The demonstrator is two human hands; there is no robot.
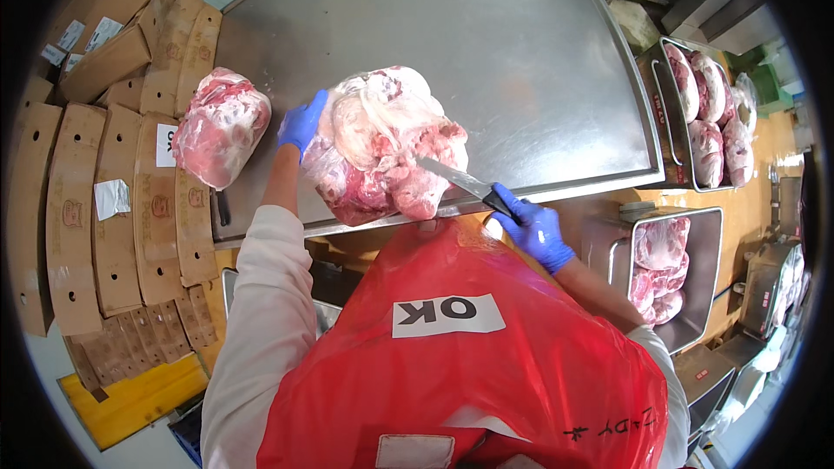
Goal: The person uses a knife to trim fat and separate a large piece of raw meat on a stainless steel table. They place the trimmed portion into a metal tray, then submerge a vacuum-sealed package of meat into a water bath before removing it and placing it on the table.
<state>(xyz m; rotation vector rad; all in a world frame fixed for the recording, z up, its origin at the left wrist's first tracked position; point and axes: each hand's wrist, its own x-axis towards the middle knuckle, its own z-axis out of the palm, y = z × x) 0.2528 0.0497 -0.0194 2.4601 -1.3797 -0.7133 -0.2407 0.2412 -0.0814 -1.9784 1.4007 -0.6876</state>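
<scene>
A large bone-in cut of raw meat [382,148], pale fat over red flesh, lies at the near edge of the steel table [556,61]. My left hand [302,124], in a blue glove, rests along its left side with the fingers stretched out against it. In my right hand [537,230], also gloved in blue, is a knife [465,181] with a dark handle. The blade points up and left, its tip touching the meat's right part. A second piece of meat [222,126] sits on the table's left side, apart from my hands.
Stacked cardboard boxes [117,208] border the table at left. To the right stand a metal bin [708,269] and another metal bin [673,113], both holding meat. A dark-handled object [223,208] lies at the table's near left corner. A red apron [452,365] covers my front.
</scene>
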